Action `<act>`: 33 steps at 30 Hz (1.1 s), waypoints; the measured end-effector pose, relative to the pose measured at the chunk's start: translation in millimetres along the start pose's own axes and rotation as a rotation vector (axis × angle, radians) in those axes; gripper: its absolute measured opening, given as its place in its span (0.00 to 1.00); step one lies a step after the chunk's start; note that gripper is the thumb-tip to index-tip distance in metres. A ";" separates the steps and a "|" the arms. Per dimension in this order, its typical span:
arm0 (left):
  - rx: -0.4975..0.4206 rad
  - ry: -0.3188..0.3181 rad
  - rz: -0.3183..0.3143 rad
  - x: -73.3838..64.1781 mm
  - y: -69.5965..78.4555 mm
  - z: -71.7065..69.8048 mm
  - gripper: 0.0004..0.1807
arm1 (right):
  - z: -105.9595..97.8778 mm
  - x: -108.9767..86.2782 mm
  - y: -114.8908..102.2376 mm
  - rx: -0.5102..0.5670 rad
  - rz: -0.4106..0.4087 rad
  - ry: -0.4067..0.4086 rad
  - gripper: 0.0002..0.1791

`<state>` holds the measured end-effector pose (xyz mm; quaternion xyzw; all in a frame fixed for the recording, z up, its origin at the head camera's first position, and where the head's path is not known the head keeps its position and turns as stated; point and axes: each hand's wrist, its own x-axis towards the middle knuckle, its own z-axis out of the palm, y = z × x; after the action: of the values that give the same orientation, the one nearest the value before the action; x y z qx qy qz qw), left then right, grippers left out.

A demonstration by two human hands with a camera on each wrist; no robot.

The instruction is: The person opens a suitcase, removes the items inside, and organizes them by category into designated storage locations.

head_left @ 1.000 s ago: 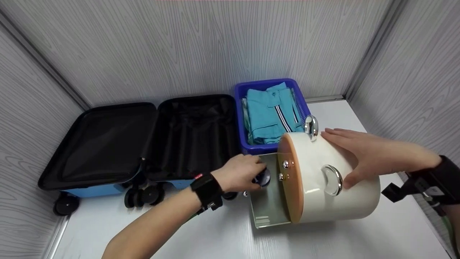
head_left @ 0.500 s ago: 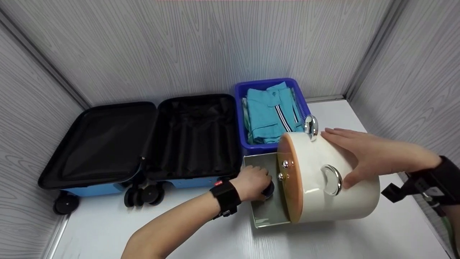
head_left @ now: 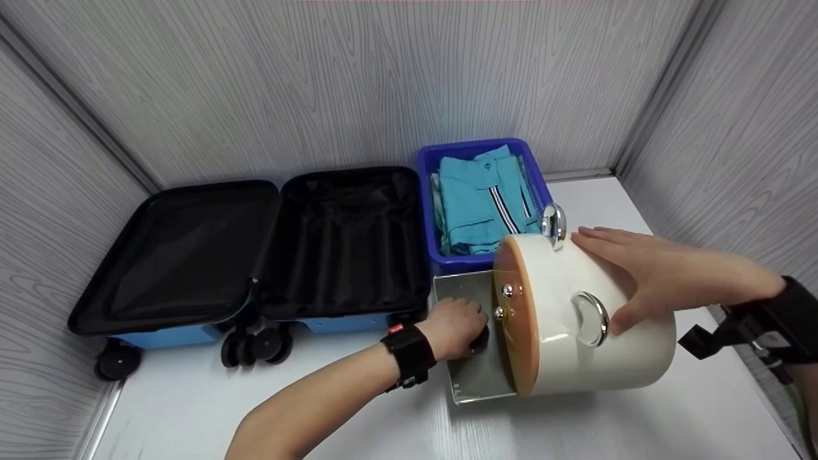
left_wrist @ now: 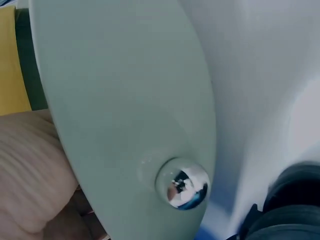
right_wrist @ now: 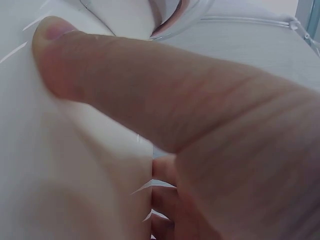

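Note:
In the head view a cream-white drawer box (head_left: 594,370) with an orange-trimmed front and chrome handles faces left. One grey-green drawer (head_left: 482,380) is pulled out of it. My left hand (head_left: 455,327) reaches into this drawer, its fingers curled over a dark blue round object (head_left: 480,340), mostly hidden under them. The left wrist view shows the drawer's front panel (left_wrist: 125,85) with its chrome knob (left_wrist: 183,184), my hand behind it. My right hand (head_left: 652,275) rests on the box, fingers straight, thumb beside the chrome handle (head_left: 601,319).
A blue basket (head_left: 447,153) of folded turquoise clothes (head_left: 476,198) stands behind the drawer. Left of it lies an opened suitcase (head_left: 351,243) with black lining and wheels. Wood-grain walls (head_left: 351,83) enclose the white tabletop (head_left: 332,409) at the back and sides.
My left hand has moved down and slightly right into the drawer with the dark blue round object, then barely shifted. My right hand and the box keep their place.

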<state>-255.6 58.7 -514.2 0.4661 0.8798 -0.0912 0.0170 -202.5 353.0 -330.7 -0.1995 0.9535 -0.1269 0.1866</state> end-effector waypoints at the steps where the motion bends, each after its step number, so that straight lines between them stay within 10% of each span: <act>1: 0.005 0.002 -0.001 1.0 0.8 0.3 0.24 | 0.4 0.2 0.3 0.000 -0.002 0.002 0.73; 10: -0.068 0.035 0.012 -9.4 0.4 0.7 0.34 | 3.1 2.7 1.8 0.003 -0.036 0.012 0.72; 20: -0.448 0.261 -0.145 -57.9 -14.4 -15.8 0.28 | 2.5 0.5 0.7 -0.017 -0.020 0.002 0.72; 27: -0.664 0.315 -0.297 -91.6 -24.6 4.0 0.21 | 2.1 -2.4 2.6 -0.010 -0.010 0.003 0.73; 33: -0.778 0.270 -0.350 -92.9 -18.7 30.6 0.18 | 1.2 -3.3 5.1 -0.006 -0.011 0.004 0.73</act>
<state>-220.2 -32.9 -530.9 0.2767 0.9086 0.3068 0.0605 -200.9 358.7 -332.4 -0.2052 0.9531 -0.1254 0.1836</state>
